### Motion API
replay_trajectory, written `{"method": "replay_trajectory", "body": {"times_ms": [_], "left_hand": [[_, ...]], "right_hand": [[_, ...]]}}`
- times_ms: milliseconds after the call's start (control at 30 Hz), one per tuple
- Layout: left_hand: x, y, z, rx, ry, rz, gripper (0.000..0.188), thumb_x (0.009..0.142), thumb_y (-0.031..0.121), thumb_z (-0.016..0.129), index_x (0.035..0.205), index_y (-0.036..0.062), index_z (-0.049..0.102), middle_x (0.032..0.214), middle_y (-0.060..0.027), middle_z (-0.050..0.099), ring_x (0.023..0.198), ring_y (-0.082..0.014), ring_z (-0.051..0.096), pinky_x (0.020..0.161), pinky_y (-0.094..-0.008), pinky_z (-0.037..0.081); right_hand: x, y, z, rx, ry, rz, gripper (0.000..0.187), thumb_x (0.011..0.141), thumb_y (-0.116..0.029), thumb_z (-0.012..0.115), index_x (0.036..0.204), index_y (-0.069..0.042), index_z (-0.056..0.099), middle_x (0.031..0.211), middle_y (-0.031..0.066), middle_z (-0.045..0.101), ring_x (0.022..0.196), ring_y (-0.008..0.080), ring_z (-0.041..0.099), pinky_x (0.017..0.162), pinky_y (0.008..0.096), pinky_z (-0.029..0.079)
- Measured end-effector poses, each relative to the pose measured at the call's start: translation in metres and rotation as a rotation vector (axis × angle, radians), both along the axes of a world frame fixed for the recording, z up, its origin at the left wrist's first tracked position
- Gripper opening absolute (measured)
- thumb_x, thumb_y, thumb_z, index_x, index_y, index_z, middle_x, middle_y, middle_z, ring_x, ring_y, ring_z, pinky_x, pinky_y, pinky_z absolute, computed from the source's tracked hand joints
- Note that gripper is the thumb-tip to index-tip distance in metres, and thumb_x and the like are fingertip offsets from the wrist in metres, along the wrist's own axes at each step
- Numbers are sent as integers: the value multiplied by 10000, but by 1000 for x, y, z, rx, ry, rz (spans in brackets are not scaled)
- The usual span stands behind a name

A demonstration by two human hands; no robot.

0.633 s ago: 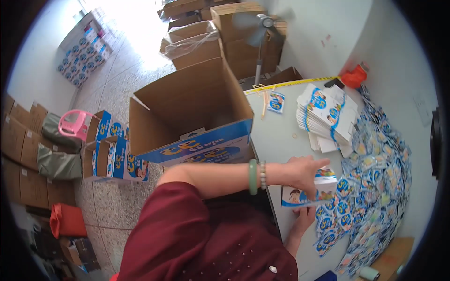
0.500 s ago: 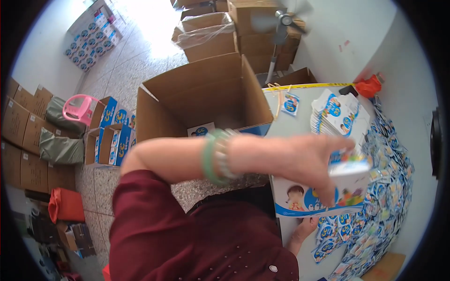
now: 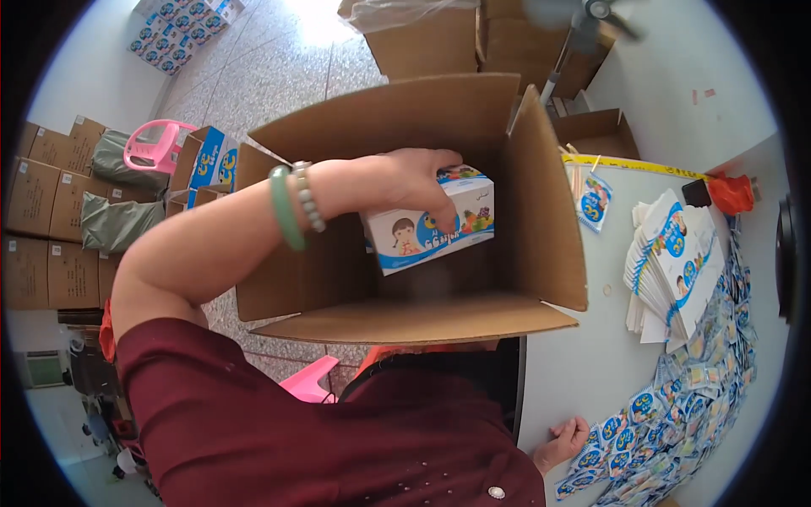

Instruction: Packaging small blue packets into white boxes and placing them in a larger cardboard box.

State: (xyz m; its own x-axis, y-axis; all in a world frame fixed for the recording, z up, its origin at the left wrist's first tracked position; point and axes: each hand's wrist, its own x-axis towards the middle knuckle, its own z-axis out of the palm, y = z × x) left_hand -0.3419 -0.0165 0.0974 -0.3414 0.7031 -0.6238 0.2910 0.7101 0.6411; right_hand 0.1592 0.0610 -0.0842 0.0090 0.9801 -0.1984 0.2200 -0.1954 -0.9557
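Note:
My left hand (image 3: 414, 182), a green bangle and a beaded bracelet on its wrist, is closed over the top of a small white-and-blue printed box (image 3: 431, 228). It holds the box slightly tilted inside a large open cardboard carton (image 3: 414, 325), whose flaps stand up around it. At the lower right, my right hand (image 3: 568, 441) rests on the white table (image 3: 583, 338) with its fingers curled in. Beside it lies a wide heap of small printed sachets (image 3: 625, 431); whether it grips one is hidden.
A fanned stack of flat white-and-blue cartons (image 3: 676, 262) lies on the table, near a hanging sachet pack (image 3: 594, 203) and a red bag (image 3: 731, 194). Brown boxes (image 3: 29, 198) and a pink chair (image 3: 156, 148) stand at left. A fan (image 3: 596, 13) stands behind.
My left hand has carried the printed box from the table leftward into the large carton. My right hand stays low by the sachets. The view has shifted left, toward the carton.

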Motion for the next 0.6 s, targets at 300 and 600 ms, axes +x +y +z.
{"method": "replay_trajectory", "body": {"times_ms": [300,600], "left_hand": [[-14,-4,-100,-168,44,-285,1069,505,220,832,1436,163,308,1223,-211,456,1183,-354,477,994,-396,446],[12,-51,-209,-137,24,-574,1158,487,231,840,1470,122,239,1287,-289,336,1196,-450,407,1007,-401,398]], "right_hand": [[-1,-8,-2,69,-298,-76,104,915,-77,509,987,-30,567,782,-17,475,632,70,384,550,206,335],[13,-11,-13,132,-314,-18,118,918,-97,525,988,-21,582,809,-8,492,646,65,401,514,195,323]]}}
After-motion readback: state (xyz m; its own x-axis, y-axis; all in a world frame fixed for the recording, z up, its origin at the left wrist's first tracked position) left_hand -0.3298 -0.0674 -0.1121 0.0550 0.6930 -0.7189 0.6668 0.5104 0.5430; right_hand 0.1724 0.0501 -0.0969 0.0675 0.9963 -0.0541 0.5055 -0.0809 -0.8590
